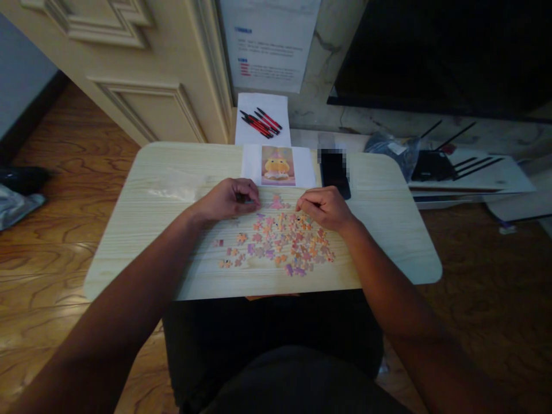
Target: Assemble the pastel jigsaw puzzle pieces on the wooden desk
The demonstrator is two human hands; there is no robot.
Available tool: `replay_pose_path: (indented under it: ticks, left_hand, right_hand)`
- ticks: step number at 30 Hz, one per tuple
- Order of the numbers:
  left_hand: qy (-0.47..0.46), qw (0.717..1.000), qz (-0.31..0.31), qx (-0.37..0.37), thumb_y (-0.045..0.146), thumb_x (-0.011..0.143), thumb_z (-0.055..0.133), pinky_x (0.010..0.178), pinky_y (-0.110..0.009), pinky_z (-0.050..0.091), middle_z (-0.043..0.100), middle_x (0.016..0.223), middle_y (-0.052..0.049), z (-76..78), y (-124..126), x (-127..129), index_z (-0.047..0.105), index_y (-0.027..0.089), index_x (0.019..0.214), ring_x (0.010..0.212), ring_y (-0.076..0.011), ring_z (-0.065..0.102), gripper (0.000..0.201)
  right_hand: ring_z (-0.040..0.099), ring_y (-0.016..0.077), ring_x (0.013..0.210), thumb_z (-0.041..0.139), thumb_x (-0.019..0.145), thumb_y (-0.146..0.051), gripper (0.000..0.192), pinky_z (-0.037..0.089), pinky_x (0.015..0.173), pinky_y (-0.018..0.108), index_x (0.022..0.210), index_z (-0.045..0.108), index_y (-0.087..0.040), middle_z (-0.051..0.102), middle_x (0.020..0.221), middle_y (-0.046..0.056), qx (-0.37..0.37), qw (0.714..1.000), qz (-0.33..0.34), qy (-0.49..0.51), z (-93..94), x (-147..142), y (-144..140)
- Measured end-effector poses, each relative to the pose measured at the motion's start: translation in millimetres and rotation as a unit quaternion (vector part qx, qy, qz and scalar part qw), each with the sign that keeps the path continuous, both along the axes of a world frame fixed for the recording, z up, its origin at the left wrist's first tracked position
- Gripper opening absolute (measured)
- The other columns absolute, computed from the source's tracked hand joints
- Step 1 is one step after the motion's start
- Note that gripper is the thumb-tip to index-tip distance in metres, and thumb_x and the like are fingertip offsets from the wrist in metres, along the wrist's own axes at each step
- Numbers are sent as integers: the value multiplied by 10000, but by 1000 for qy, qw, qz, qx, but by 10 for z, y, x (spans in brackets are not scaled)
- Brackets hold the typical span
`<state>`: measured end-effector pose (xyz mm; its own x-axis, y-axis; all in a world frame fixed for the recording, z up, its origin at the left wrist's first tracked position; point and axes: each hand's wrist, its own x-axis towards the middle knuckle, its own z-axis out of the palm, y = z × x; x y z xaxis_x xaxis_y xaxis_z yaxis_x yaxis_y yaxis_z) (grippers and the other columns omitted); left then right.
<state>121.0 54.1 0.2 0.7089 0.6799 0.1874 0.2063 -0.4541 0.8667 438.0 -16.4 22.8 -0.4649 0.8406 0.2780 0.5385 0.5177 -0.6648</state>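
Left hand (pixel 230 199) and right hand (pixel 326 207), both curled with fingertips pinched, rest at the far edge of the scattered pastel cardboard puzzle pieces (pixel 280 241); any held pieces cannot be made out.

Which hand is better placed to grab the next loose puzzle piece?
Probably the right hand: its fingers rest at the edge of the loose puzzle pieces. The left hand sits beyond the heap, curled shut.
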Motion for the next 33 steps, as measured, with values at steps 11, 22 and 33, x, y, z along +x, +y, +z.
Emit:
replay_pose_path:
  ticks: [11,22,33]
  left_hand:
    - [1,1000,-16,3,301,884,846,827,-291,605,789,943,-64,3,16,-15,857,189,910,841,-149,726,115]
    - [-12,1000,-25,-1,265,895,820,853,-309,589,771,945,-61,-13,-6,3,858,192,909,869,-157,719,84]
    - [4,999,-50,-9,245,893,823,924,-343,580,735,1010,-57,20,-8,-30,876,213,954,919,-161,706,87]
  right_hand:
    - [586,144,612,570,1048,-325,396,403,628,309,719,752,-200,673,642,9,-10,1000,-4,-8,16,27,5]
    - [579,145,625,612,1018,-285,313,407,646,309,731,712,-210,705,704,8,-2,995,84,-48,-8,-77,-27]
    - [631,158,622,617,1022,-284,308,437,619,306,755,748,-207,743,707,23,22,995,92,-34,1,-110,-55]
